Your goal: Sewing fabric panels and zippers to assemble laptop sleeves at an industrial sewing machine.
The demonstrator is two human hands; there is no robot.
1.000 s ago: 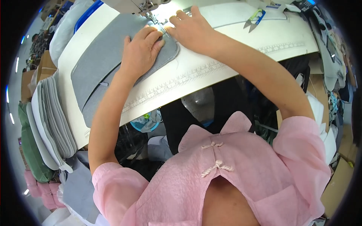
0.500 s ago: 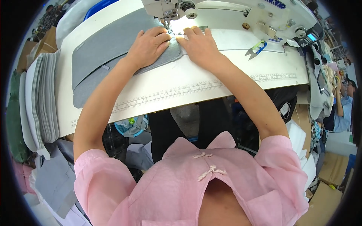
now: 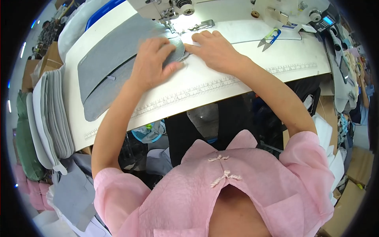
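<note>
A grey fabric panel (image 3: 106, 59) with a dark slit across it and a small tab lies on the white table, its right end under the presser foot of the sewing machine (image 3: 170, 17). My left hand (image 3: 152, 65) is over the panel's near right part, slightly blurred, thumb spread away from the bent fingers. Nothing shows in its grasp. Just right of the panel's rounded edge is my right hand (image 3: 215, 51), palm down, fingers bent, thumb tip at that edge. No fabric can be seen pinched in it.
Thread snips (image 3: 270, 40) lie right of my right hand. A ruler strip (image 3: 189, 93) runs along the table's near edge. At left stands a stack of grey padded pieces (image 3: 55, 114). A control panel (image 3: 325, 21) sits at the far right, a blue basket (image 3: 148, 132) below the table.
My left hand has drawn back from the needle toward me, its thumb swinging out from the fingers. The right hand stays beside the panel's edge. The whole view has turned slightly.
</note>
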